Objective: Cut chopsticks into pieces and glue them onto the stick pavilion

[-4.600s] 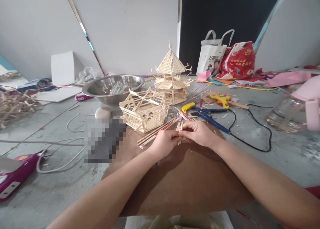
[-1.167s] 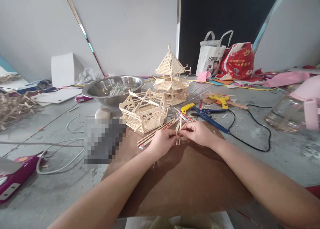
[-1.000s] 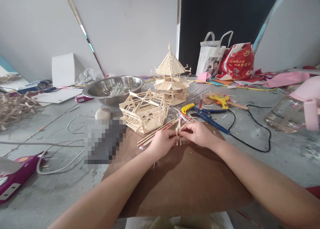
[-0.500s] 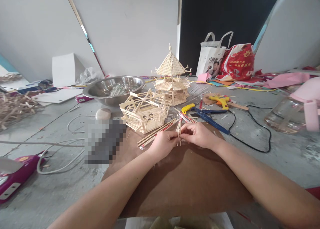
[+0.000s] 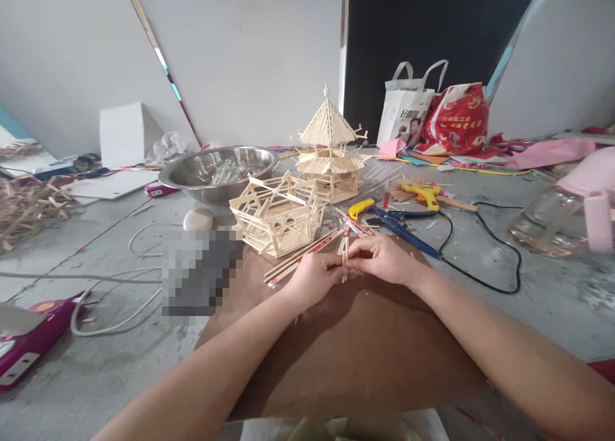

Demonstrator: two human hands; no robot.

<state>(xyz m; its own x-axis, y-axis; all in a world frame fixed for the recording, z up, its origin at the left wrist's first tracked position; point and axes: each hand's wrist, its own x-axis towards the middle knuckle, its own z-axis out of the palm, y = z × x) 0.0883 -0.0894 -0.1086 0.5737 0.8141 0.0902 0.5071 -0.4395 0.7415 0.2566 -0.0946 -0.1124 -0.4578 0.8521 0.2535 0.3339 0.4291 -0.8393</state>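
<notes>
Between the fingertips of both hands stands a small frame of pale wooden sticks, roughly upright above the brown board. My left hand pinches it from the left, and my right hand pinches it from the right; the fingers hide its middle. Just beyond my left hand lie loose wooden sticks and a red-and-clear wrapper. An open stick framework sits behind them. Farther back rises a stick pagoda with a pointed roof.
Blue-handled cutters and a yellow glue gun with a black cord lie to the right. A glass jug stands at far right. On the left are a steel basin, a white mouse-like object and a purple power strip.
The small stick frame has turned slightly between my fingertips. Both hands stay in nearly the same place, and everything around them is unchanged.
</notes>
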